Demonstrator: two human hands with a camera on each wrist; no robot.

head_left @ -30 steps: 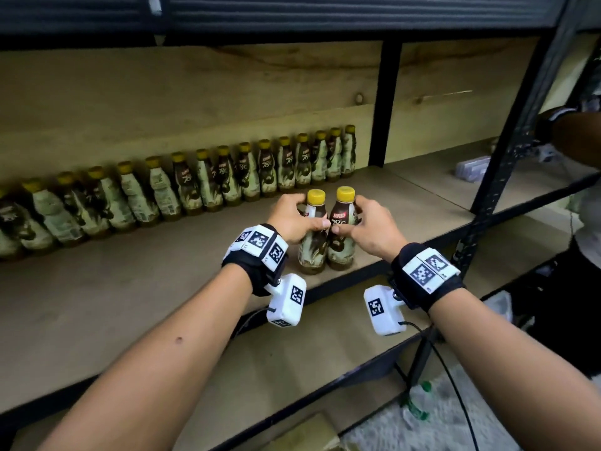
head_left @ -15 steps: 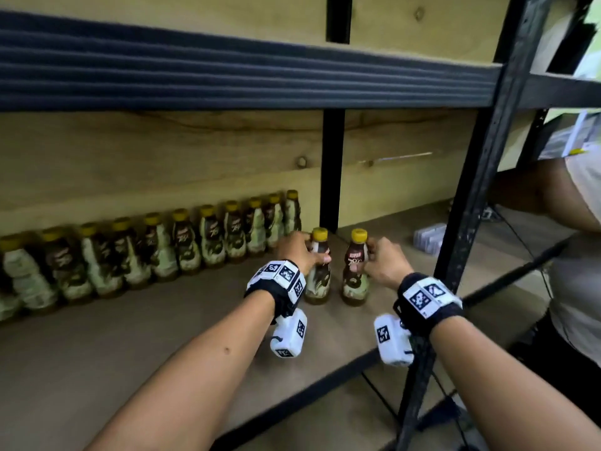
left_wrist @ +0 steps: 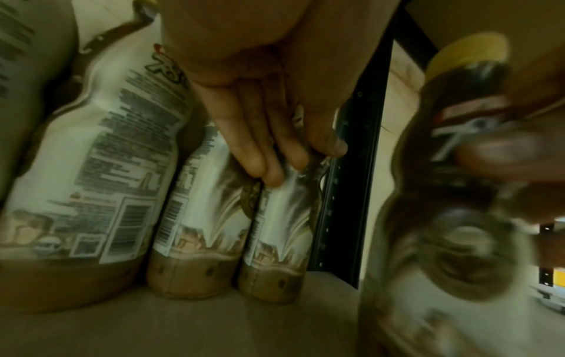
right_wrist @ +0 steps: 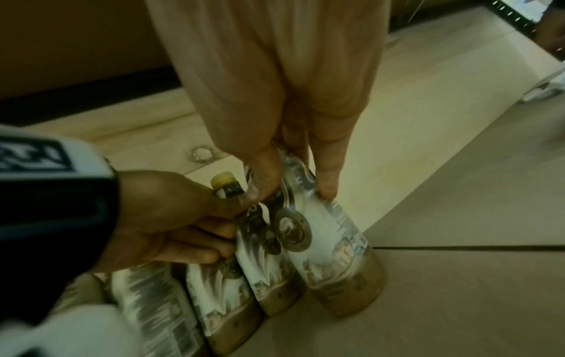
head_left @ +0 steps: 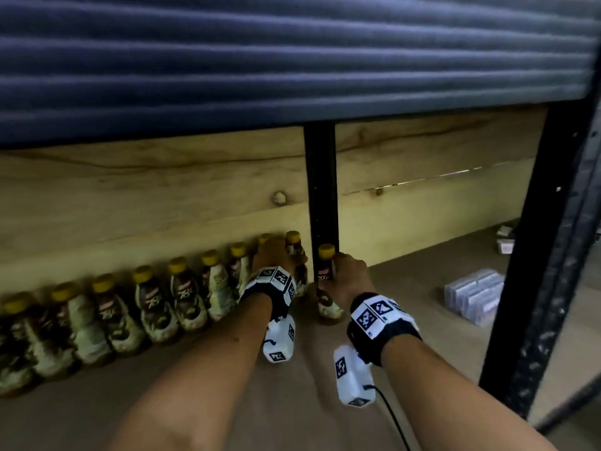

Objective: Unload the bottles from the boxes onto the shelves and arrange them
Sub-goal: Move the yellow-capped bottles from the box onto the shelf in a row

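A row of yellow-capped chocolate drink bottles [head_left: 182, 297] stands along the back wall of the wooden shelf [head_left: 406, 307]. My left hand [head_left: 281, 257] grips one bottle [head_left: 293, 245] at the right end of that row, beside the black rear post [head_left: 322, 190]. In the left wrist view my fingers [left_wrist: 263, 149] wrap this bottle [left_wrist: 275, 229], which stands upright against its neighbour. My right hand [head_left: 348, 275] grips a second bottle [head_left: 326, 275] just right of it. That bottle [right_wrist: 336, 253] leans slightly, its base at the shelf board; contact is unclear.
The dark ribbed beam of the upper shelf [head_left: 292, 60] hangs low overhead. A black front upright [head_left: 536, 255] stands at the right. Clear wrapped packs [head_left: 471, 296] and small white boxes [head_left: 505, 244] lie on the shelf further right.
Both hands have carried their bottles from the shelf's front edge back to the right end of the row. The left bottle now stands against the row.
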